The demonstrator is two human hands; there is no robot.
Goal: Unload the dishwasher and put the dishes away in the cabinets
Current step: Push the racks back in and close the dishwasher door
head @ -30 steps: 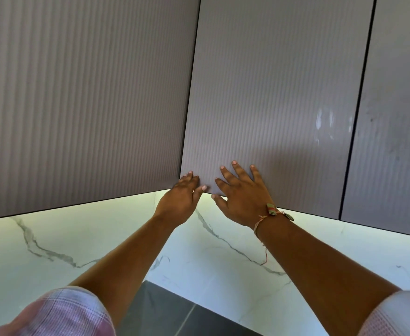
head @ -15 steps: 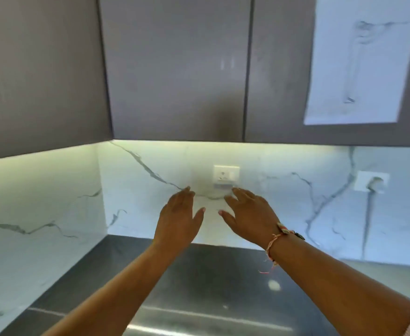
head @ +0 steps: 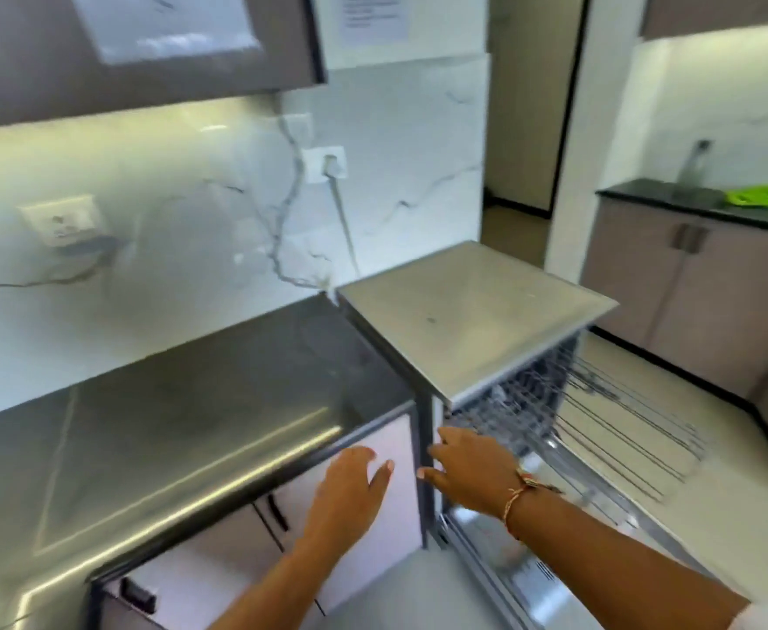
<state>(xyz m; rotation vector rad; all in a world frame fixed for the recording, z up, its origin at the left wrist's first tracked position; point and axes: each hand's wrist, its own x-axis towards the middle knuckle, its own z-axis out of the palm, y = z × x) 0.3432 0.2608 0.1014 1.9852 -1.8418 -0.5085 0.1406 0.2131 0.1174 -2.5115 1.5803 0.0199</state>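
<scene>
Countertop (head: 191,402) dark, glossy, marble wall (head: 168,275) behind; left hand (head: 350,491), right hand (head: 475,466) open-fingered, empty

Two hands are in view: one left hand (head: 350,488) and one right hand (head: 473,470), with one bracelet (head: 525,488) on the right wrist. There is one dishwasher (head: 477,320), and one wire rack (head: 623,416) can be counted; any others are too blurred to count. There are two dark tabletops, a near tabletop (head: 191,402) and a far tabletop (head: 645,195). The marble wall carries two clear sockets, a left socket (head: 62,220) and a right socket (head: 326,163), plus one cable (head: 343,220). Two paper sheets are pinned up, a large sheet (head: 164,25) and a small sheet (head: 375,13). The far tabletop holds one green item (head: 757,196) and one faucet (head: 695,159).
</scene>
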